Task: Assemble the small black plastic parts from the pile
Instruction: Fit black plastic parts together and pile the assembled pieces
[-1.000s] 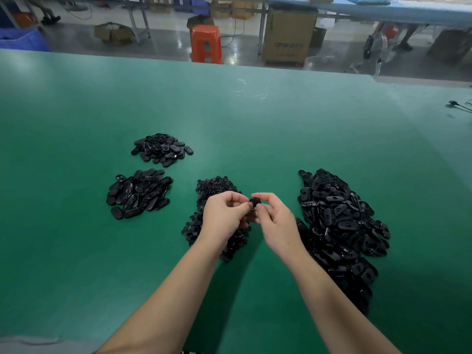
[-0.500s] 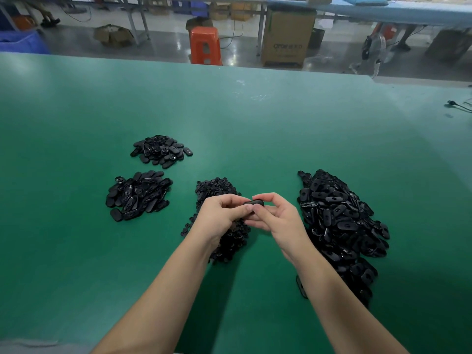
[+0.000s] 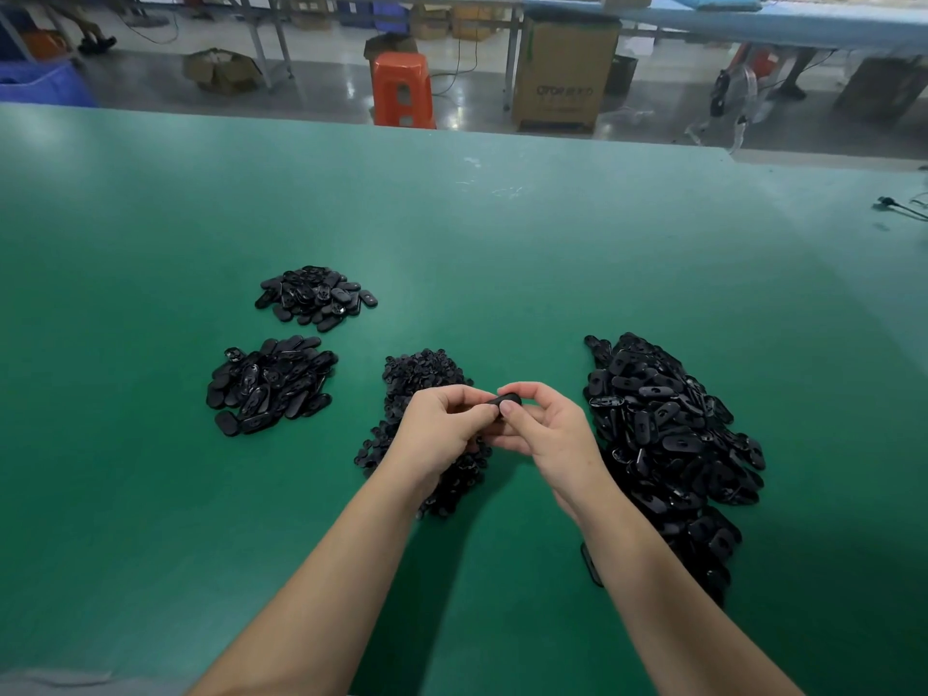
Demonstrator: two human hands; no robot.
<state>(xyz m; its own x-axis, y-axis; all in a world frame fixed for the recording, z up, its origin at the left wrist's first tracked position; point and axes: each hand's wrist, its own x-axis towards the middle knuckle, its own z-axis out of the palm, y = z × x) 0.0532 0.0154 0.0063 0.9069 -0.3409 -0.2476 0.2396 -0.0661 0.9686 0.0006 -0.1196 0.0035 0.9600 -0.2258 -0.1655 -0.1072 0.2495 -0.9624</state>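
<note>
Pinching one black oval part between left hand and right hand | both grips clamped, raised over worktop for mating | supply piles within reach

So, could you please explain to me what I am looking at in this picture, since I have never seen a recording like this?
There is no machine here: a person wears a camera on the head, so the view looks forward and down at their own two bare arms. The left hand and right hand together pinch one small black part above a green table. On the table lie four heaps of black plastic parts: a big pile on the right, a pile of smaller pieces partly under the hands, and two piles of oval parts, one nearer and one farther, on the left. Behind the table is a workshop floor with an orange stool.
</note>
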